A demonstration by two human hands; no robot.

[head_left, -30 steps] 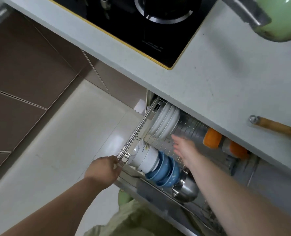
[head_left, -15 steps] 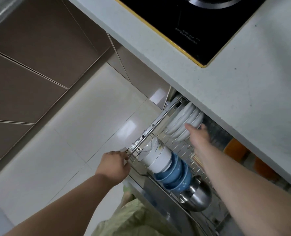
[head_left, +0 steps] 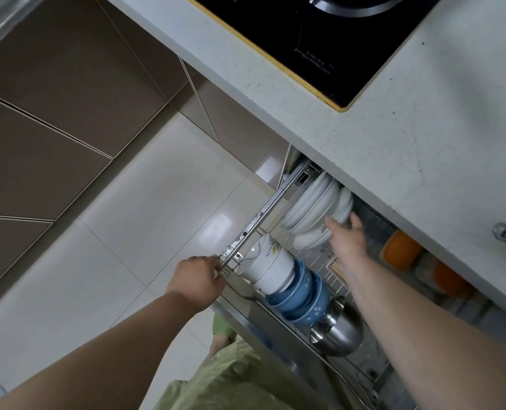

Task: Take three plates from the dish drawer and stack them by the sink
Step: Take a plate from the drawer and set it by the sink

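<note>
Currently, head view only. Your left hand [head_left: 197, 281] is closed around the front corner of the dish drawer [head_left: 253, 224], at the end of its metal side rail, holding it pulled out from under the countertop [head_left: 423, 149]. Your right hand [head_left: 346, 236] is on the white plates [head_left: 310, 207], which stand on edge in the wire rack at the drawer's back, partly tucked under the counter lip. The fingers wrap the rim of the nearest plate or plates; how many you hold cannot be told from here. No plate is out yet, and the sink is not in frame.

Risks, as judged:
- Clearance: the plates sit just below the counter edge. A straight upward lift could knock a rim against it.
- One-handed grip on several glazed plates: one could slip from the bunch and fall onto the rack.
- The stacked white bowls [head_left: 268, 269] and blue bowls [head_left: 300, 295] lie on their sides just beside your forearm, with a steel pot [head_left: 339, 332] below; a wide withdrawal could nudge them.
- If your left hand slackens, the drawer may slide.
</note>
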